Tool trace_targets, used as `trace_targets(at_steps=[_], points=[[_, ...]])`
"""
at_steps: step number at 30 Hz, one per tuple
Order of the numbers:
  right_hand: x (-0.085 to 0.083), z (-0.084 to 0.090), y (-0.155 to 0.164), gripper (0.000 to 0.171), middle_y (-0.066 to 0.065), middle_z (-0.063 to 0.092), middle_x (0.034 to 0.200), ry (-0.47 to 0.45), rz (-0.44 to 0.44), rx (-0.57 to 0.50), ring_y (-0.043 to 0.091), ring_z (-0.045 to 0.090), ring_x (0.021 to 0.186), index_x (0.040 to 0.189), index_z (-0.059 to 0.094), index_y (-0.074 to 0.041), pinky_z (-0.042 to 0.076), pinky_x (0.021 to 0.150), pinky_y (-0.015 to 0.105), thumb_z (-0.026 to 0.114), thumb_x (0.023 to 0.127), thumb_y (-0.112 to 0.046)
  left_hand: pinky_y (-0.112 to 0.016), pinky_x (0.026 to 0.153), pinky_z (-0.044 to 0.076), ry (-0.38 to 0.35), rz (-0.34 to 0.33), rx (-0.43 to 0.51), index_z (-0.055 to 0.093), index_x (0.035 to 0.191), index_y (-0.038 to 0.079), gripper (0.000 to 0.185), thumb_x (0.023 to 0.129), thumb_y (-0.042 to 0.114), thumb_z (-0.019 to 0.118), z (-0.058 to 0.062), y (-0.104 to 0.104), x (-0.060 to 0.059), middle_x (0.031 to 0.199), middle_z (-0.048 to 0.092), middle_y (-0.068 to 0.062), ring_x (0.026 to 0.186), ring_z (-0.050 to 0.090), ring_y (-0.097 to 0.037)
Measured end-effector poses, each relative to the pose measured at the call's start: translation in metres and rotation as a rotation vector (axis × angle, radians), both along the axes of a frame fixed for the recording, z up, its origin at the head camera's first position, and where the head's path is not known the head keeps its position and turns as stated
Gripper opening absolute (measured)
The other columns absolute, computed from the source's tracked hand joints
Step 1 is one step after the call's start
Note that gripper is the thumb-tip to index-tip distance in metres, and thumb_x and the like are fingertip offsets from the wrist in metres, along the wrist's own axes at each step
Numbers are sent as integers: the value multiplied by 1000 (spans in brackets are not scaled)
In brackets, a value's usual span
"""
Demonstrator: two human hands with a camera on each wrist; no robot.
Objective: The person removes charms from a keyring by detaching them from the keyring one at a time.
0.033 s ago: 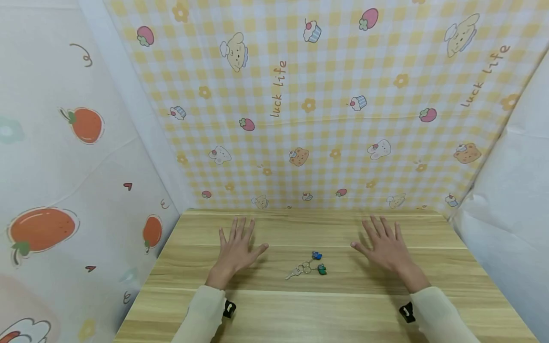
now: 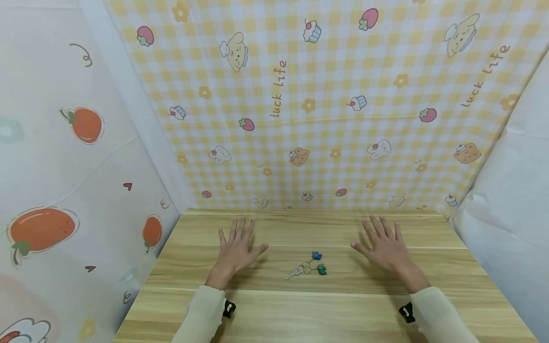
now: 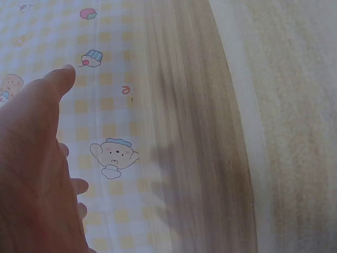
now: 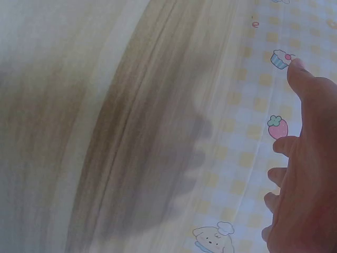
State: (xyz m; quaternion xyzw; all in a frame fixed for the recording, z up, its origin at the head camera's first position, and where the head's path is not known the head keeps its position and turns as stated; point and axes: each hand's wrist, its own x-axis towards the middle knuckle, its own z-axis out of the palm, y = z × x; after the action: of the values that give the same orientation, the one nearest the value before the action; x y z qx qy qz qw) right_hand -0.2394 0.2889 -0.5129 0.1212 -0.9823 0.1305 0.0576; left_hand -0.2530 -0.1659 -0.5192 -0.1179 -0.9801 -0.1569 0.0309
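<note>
A small bunch of keys [image 2: 306, 267] lies on the wooden table [image 2: 300, 309], with a silver key, rings, a blue tag and a green tag. My left hand [image 2: 237, 247] lies flat on the table to the left of the keys, fingers spread and straight. To the right of the keys my right hand [image 2: 384, 245] rests flat in the same way. Neither hand touches the keys. The left wrist view shows my left hand [image 3: 31, 174] held over the wood, and in the right wrist view my right hand [image 4: 303, 174] is likewise spread.
A yellow checked cloth [image 2: 317, 105] with cartoon prints hangs behind the table. A white cloth with orange fruit prints [image 2: 64, 190] walls the left side, and a plain white sheet [image 2: 510, 190] the right. Pale sleeves [image 2: 201, 314] with black wrist straps cover both forearms.
</note>
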Motion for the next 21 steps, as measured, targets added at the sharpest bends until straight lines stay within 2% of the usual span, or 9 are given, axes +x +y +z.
trace_targets(at_steps=[12, 17, 21], points=[[0, -3, -1, 89, 31, 24, 172, 14, 4, -22, 57, 16, 159, 165, 34, -3, 4, 124, 79, 56, 103, -64, -80, 123, -4, -14, 3, -5, 12, 172, 23, 94, 102, 72, 49, 2, 0, 0, 180, 9, -14, 167, -2, -39], [3, -1, -5, 88, 31, 23, 172, 23, 18, -30, 57, 16, 158, 166, 34, -4, 5, 124, 78, 56, 104, -62, -80, 122, -9, -5, -9, 31, 15, 172, 20, 95, 101, 72, 51, -1, 3, 2, 179, 9, -14, 167, -2, -40], [5, -1, -14, 86, 29, 22, 173, 20, 31, -40, 55, 14, 160, 166, 33, -5, 5, 126, 76, 55, 105, -62, -81, 123, -5, 14, -29, 66, 22, 171, 17, 93, 101, 69, 54, -3, 6, 5, 178, 16, -17, 167, 2, -42]])
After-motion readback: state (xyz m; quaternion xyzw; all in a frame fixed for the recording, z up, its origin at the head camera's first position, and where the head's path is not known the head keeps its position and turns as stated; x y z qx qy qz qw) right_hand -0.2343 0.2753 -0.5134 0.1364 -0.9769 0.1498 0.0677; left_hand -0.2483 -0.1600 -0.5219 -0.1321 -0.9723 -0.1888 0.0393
